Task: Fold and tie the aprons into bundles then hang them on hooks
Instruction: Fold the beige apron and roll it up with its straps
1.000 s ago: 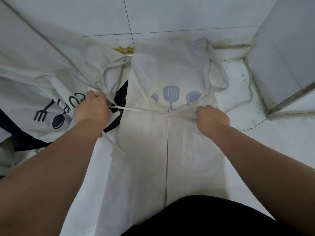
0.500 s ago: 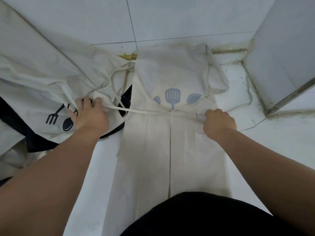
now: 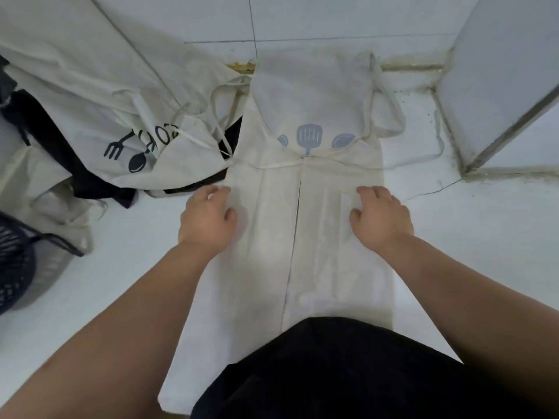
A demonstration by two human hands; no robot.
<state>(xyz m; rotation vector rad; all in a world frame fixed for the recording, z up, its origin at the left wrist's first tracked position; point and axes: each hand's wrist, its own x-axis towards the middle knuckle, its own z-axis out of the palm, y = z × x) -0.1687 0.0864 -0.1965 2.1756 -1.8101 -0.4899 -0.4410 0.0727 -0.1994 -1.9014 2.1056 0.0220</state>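
Note:
A cream apron (image 3: 266,237) with a blue utensil print lies flat on the white floor, its two sides folded in to meet at a centre seam. Its thin tie strap (image 3: 279,165) lies across the waist. My left hand (image 3: 207,220) rests at the apron's left edge with loosely bent fingers and holds nothing. My right hand (image 3: 379,217) rests on the right folded panel, fingers spread on the cloth. A pile of other aprons (image 3: 127,122), cream and dark, lies to the left, one with a black fork and spoon print.
A dark plastic basket (image 3: 15,267) stands at the far left edge. A tiled wall (image 3: 302,16) runs along the far side. A white panel with a metal edge (image 3: 499,95) juts in at the right. My dark-clothed knee (image 3: 332,373) covers the apron's near end.
Both hands have let go of the tie strap and moved down toward me onto the apron's folded skirt. The strap now lies loose across the waist.

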